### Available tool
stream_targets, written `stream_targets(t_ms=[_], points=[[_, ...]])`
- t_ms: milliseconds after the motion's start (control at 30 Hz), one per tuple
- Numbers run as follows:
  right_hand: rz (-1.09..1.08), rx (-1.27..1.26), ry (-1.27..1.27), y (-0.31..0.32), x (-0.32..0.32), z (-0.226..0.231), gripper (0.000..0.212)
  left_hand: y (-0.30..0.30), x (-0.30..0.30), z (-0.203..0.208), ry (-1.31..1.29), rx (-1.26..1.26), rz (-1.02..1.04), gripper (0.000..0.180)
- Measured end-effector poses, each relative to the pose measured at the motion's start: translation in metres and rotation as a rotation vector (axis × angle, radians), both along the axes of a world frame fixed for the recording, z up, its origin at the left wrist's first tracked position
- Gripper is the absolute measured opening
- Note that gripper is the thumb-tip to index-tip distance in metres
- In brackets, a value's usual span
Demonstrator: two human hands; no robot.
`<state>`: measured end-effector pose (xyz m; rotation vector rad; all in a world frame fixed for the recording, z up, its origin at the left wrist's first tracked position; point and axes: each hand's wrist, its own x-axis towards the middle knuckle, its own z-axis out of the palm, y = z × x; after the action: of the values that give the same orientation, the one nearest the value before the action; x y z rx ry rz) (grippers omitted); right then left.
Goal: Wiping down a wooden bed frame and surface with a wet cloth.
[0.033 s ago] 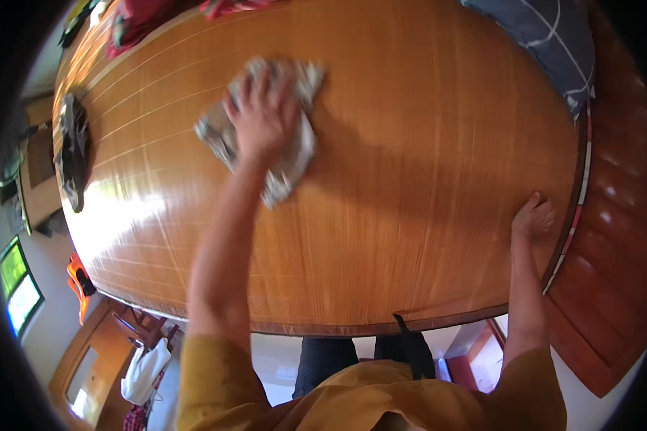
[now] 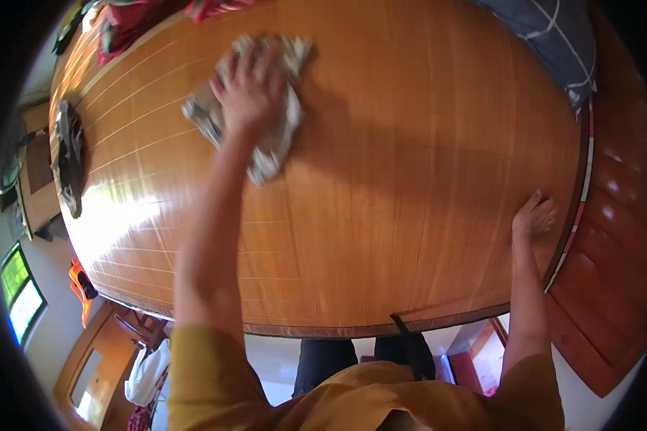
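A crumpled greyish-white cloth [image 2: 266, 154] lies on a shiny brown slatted mat [image 2: 366, 244]. My left hand [image 2: 248, 93] presses down on the cloth with its fingers spread; the hand is a little blurred. Parts of the cloth stick out around the palm and fingertips. Near the mat's right edge, my right hand [image 2: 535, 215] rests on the surface with its fingers curled in and the thumb at the side. I see nothing in that hand.
A grey pillow [image 2: 546, 43] with white lines lies at the far right, and red fabric [image 2: 126, 29] at the far left. A dark crumpled bag-like thing [image 2: 68, 158] sits by the left edge. Beyond the right edge stands a padded reddish-brown headboard-like panel [image 2: 618, 230].
My left hand and the cloth under it have slid slightly away from me and to the left. My right hand has stayed in place.
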<state>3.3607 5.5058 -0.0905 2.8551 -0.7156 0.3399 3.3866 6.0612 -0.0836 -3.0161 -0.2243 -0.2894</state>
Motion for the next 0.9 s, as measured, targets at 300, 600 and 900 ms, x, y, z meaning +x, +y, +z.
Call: stream_targets(t_ms=[300, 600, 900], points=[[0.06, 0.004, -0.006, -0.011, -0.006, -0.004, 0.058, -0.124, -0.093, -0.005, 0.158, -0.218, -0.295, 0.055], [0.06, 0.066, -0.065, -0.002, -0.004, -0.001, 0.052, -0.164, -0.17, 0.011, 0.495, -0.16, -0.569, 0.053], [0.134, 0.064, -0.107, 0.004, -0.002, 0.003, 0.05, -0.121, 0.197, 0.009, -0.085, -0.089, -0.246, 0.049]])
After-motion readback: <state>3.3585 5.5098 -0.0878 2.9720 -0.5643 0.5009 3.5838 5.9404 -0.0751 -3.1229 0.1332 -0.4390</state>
